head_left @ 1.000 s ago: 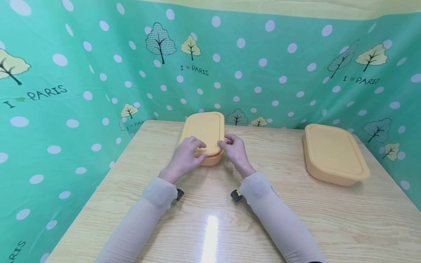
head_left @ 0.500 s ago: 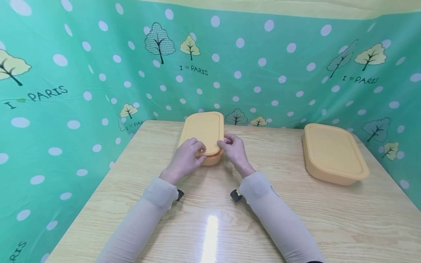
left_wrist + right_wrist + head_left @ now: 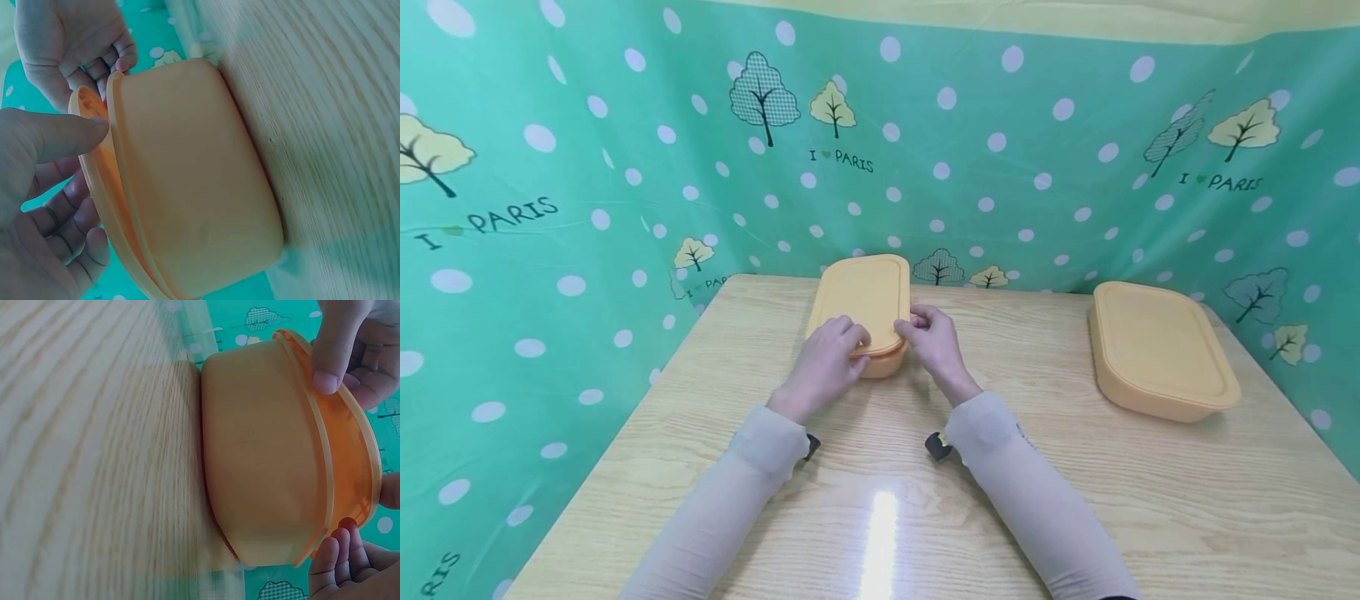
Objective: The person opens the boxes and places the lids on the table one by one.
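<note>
A yellow-orange rectangular food container [image 3: 883, 364] stands on the table, its matching lid [image 3: 868, 292] on top. At the near end the lid's edge is raised, with a gap above the container's rim [image 3: 128, 169]. My left hand [image 3: 827, 360] pinches the lid's near edge, with the thumb [image 3: 69, 134] in the gap and the fingers on the lid's upper side. My right hand [image 3: 934, 343] pinches the lid's near right corner. In the right wrist view, its fingertips [image 3: 344, 540] reach under the lid. The far end of the container is hidden beneath the lid.
A second, larger yellow-orange lidded container [image 3: 1165, 350] sits at the right side of the wooden table [image 3: 1000, 500]. Green dotted cloth [image 3: 970, 133] hangs behind the table and along its left side.
My left fingers have curled a little closer onto the lid's near edge. The right hand and both containers stay nearly where they were.
</note>
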The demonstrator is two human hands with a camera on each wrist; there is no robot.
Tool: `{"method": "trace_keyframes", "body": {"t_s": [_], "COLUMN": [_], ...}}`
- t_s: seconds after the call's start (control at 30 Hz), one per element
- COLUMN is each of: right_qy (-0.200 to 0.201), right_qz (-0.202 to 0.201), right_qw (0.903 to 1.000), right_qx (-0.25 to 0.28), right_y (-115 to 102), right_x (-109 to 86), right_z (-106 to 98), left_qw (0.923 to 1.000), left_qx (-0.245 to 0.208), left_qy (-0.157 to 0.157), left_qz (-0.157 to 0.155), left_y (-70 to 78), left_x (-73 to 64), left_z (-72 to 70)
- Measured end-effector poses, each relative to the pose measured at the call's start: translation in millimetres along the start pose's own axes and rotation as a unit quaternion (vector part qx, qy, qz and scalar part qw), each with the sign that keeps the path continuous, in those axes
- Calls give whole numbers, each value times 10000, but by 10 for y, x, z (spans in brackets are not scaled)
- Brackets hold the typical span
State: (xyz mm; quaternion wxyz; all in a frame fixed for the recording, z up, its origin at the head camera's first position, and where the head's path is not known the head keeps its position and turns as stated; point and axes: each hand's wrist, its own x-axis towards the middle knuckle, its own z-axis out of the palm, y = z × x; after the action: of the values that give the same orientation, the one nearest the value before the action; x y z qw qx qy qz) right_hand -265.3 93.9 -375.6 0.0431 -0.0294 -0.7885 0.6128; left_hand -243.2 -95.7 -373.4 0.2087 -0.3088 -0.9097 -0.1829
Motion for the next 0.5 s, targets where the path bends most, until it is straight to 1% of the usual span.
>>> {"method": "trace_keyframes", "body": {"t_s": [0.23, 0.5], "right_qy": [-36, -37], "right_qz": [-17, -41], "right_qw": [10000, 10000], "right_qx": [12, -60], "right_y": [8, 7], "right_x": [2, -6], "right_z": [0, -3], "left_qw": [9998, 9989], "left_qx": [180, 259], "left_qy": [93, 299], "left_qz": [79, 253], "left_y": [12, 9], "left_x": [-8, -5], "left_z": [9, 19]}}
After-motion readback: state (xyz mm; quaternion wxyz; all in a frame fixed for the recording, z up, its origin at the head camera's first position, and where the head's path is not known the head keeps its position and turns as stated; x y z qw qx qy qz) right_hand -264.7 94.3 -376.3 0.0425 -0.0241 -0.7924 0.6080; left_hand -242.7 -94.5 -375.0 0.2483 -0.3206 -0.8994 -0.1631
